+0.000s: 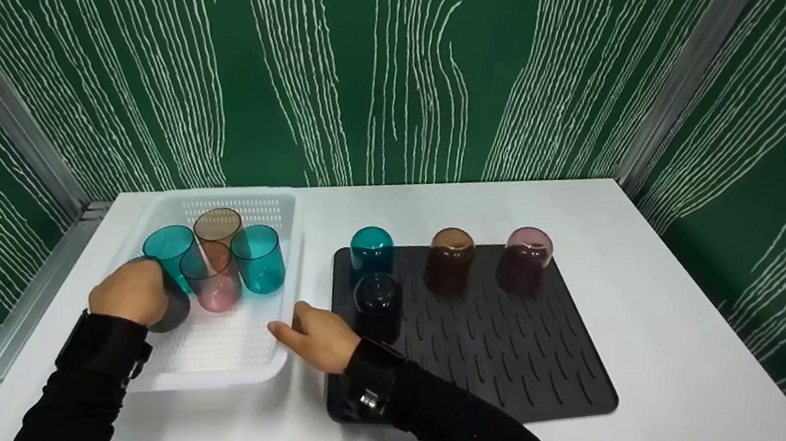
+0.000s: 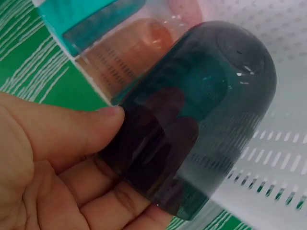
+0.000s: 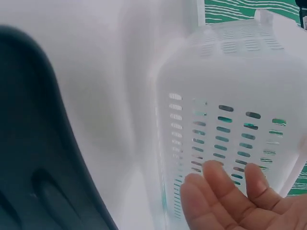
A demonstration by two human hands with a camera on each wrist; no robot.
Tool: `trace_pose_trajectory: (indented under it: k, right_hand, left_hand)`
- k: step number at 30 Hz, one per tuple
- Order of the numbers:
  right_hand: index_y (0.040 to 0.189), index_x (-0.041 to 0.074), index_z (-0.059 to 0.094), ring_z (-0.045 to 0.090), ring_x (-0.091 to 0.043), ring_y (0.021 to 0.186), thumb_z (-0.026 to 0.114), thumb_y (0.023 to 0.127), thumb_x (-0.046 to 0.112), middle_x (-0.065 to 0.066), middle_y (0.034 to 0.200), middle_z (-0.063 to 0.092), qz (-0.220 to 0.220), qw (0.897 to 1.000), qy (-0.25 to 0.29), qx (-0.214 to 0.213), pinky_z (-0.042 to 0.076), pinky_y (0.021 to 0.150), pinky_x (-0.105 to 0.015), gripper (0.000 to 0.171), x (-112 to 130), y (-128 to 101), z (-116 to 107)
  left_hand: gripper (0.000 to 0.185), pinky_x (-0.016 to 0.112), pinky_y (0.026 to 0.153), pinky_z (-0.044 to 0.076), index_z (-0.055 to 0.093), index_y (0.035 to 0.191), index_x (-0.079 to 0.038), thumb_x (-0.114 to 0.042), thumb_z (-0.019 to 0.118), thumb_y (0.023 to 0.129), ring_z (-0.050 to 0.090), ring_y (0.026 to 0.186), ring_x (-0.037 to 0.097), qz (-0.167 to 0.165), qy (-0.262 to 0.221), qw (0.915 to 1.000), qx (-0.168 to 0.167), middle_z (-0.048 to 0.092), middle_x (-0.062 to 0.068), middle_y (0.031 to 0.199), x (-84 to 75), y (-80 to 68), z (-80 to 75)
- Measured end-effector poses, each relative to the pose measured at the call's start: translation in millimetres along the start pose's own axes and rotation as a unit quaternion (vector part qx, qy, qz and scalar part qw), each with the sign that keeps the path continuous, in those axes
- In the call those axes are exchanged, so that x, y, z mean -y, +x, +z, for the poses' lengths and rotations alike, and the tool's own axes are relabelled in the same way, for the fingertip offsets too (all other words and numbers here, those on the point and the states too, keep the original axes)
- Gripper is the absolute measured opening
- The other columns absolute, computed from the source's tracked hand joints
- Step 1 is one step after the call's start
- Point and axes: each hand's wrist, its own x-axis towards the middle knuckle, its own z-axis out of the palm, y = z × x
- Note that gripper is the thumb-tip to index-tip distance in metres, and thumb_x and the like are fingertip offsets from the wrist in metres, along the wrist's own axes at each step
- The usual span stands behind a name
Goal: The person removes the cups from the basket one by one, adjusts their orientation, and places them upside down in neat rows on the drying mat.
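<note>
My left hand grips a smoky grey tumbler inside the left part of the white plastic basket. In the left wrist view the thumb lies on one side of its mouth end and the fingers reach inside; its rounded base points away from the palm. Beside it in the basket stand a teal tumbler, a brown one, a pink one and another teal one, mouths up. At the basket's right side is my right hand, its fingers loosely bent by the slotted wall, holding nothing.
Right of the basket lies a black ridged mat on the white table. Upside down along its far and left edges stand a teal tumbler, a dark one, a brown one and a pink one. Green patterned panels surround the table.
</note>
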Motion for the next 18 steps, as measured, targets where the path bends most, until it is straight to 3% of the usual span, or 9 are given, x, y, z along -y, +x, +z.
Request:
trace_pose_trajectory:
  k: [10, 13, 18]
  right_hand:
    - [0.073, 0.012, 0.046, 0.042, -0.01, 0.054, 0.045, 0.089, 0.044, 0.004, 0.059, 0.044, -0.004, 1.0, 0.005, -0.008, 0.032, 0.047, -0.021, 0.036, -1, -1, 2]
    - [0.073, 0.012, 0.045, 0.042, -0.01, 0.053, 0.044, 0.089, 0.044, 0.004, 0.058, 0.043, -0.007, 1.0, 0.005, -0.011, 0.032, 0.047, -0.02, 0.036, -1, -1, 3]
    - [0.073, 0.012, 0.045, 0.041, -0.01, 0.053, 0.045, 0.089, 0.044, 0.004, 0.057, 0.041, -0.009, 1.0, 0.008, -0.013, 0.031, 0.046, -0.02, 0.036, 0, -2, 3]
  left_hand:
    - [0.011, 0.056, 0.046, 0.04, 0.057, 0.082, 0.007, -0.002, 0.051, 0.078, 0.055, 0.068, 0.046, 0.001, 0.012, 0.9936, -0.112, 0.057, 0.029, 0.076, -19.2, -15.7, -19.1]
    - [0.014, 0.055, 0.043, 0.038, 0.057, 0.085, 0.009, -0.001, 0.053, 0.076, 0.054, 0.063, 0.048, 0.012, 0.024, 0.9871, -0.158, 0.057, 0.03, 0.072, -27.5, -23.6, -25.2]
    - [0.01, 0.051, 0.036, 0.034, 0.056, 0.082, 0.009, 0.001, 0.053, 0.076, 0.049, 0.049, 0.046, 0.044, 0.031, 0.969, -0.241, 0.054, 0.028, 0.06, -42.5, -37.8, -32.9]
